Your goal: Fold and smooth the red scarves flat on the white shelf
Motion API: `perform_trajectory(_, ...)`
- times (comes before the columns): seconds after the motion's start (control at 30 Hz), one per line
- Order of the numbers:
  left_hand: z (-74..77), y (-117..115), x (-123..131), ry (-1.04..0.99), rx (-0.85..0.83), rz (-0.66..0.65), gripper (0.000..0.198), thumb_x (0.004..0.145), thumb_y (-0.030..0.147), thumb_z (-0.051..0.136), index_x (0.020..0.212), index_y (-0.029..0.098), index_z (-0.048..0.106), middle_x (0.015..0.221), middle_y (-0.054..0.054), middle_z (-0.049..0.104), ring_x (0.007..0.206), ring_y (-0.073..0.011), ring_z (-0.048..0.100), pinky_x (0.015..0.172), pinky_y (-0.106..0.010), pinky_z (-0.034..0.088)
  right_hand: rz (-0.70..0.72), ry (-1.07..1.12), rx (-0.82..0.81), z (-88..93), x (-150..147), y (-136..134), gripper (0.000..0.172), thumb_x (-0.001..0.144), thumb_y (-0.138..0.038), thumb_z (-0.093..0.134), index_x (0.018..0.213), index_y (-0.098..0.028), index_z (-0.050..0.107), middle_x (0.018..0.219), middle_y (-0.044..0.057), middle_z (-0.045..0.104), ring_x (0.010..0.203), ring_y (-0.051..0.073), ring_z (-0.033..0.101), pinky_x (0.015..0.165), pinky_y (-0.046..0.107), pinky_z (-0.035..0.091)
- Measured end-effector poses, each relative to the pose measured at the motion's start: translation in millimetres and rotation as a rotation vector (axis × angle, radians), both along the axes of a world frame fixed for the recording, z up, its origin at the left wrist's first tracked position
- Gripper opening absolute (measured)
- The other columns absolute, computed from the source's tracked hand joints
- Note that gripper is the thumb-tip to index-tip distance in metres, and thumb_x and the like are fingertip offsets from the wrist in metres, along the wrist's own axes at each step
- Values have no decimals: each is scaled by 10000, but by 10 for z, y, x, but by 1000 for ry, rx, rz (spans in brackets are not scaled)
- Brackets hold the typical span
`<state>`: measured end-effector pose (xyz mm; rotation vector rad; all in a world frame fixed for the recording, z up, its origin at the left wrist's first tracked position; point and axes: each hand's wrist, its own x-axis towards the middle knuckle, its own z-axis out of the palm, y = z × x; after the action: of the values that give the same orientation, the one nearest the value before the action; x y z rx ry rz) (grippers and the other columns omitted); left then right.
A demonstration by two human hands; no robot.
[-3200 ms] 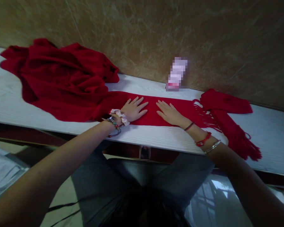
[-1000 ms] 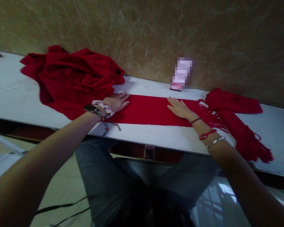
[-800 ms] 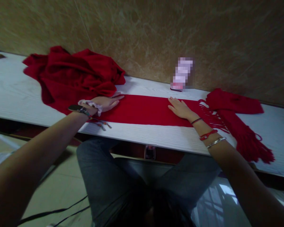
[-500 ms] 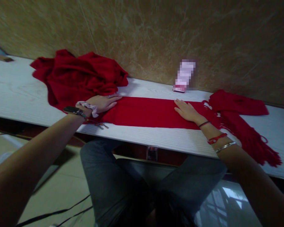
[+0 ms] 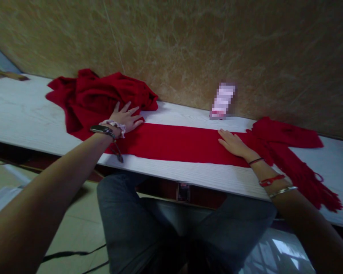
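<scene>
A red scarf (image 5: 180,142) lies flat across the middle of the white table. My left hand (image 5: 127,118), fingers spread, rests at the scarf's left part, where it meets a crumpled heap of red cloth (image 5: 94,95). Toward the scarf's right end, my right hand (image 5: 234,144) lies flat on the fabric with its fingers stretched out. Just beyond it is a folded red piece (image 5: 291,133) with a fringe (image 5: 314,186) hanging toward the front edge. Whether the heap and the flat part are one scarf I cannot tell.
A blurred pinkish phone-like object (image 5: 224,99) leans on the brown marbled wall (image 5: 171,45) behind the white table (image 5: 200,171). A small wooden piece (image 5: 15,76) sits at the far left. Below the table's front edge are my legs (image 5: 128,217).
My left hand has lifted its fingers outward and spread them, shifting toward the heap. My right hand has slid slightly right along the scarf, whose fringe strands by it now lie closer together.
</scene>
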<state>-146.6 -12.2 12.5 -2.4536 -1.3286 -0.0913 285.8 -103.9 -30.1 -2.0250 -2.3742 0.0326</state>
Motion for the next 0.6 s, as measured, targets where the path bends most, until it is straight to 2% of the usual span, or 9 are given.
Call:
perform_trajectory(0.1,-66,145,-143,-16,-46,100,463,954,422,274,1222,166,551,1396,-111,376,1326,-377,166,996,-661,127,21,-1,-7,-4,-7,6,546,914,-402,227,1400,-159,286,1481,93,252,1354,244,232,1069,508,234)
perform_trajectory(0.17,-64,153,-141,-8,-33,101,420,943,406,324,1206,186,568,1429,-98,327,1327,-382,164,1004,-650,123,19,1,-6,-5,-14,8,550,914,-404,225,1401,-156,283,1481,92,252,1356,239,227,1073,502,229)
perform_trajectory(0.3,-32,-4,-14,5,77,-64,374,915,390,407,1193,206,577,1499,-84,152,1347,-377,107,1027,-618,117,14,1,-14,9,-36,3,543,913,-399,224,1398,-163,290,1482,92,249,1354,241,231,1071,500,237)
perform_trajectory(0.4,-32,-129,41,14,116,-191,363,921,353,393,1230,230,539,1500,-65,159,1366,-322,103,1062,-573,74,9,0,-17,21,-40,-9,551,914,-407,211,1400,-159,287,1484,95,242,1356,247,222,1071,507,230)
perform_trajectory(0.5,-44,-210,67,12,65,-238,376,935,315,344,1271,238,492,1484,-52,223,1369,-282,128,1080,-536,69,2,10,-15,23,-42,-19,544,914,-406,219,1396,-166,296,1478,99,257,1353,253,226,1067,516,231)
perform_trajectory(0.6,-87,-327,161,16,-98,-293,426,938,344,321,1327,205,424,1466,-70,270,1368,-246,155,1090,-449,167,-19,49,17,45,-131,-19,522,910,-380,254,1374,-158,340,1467,131,273,1347,287,233,1044,567,239)
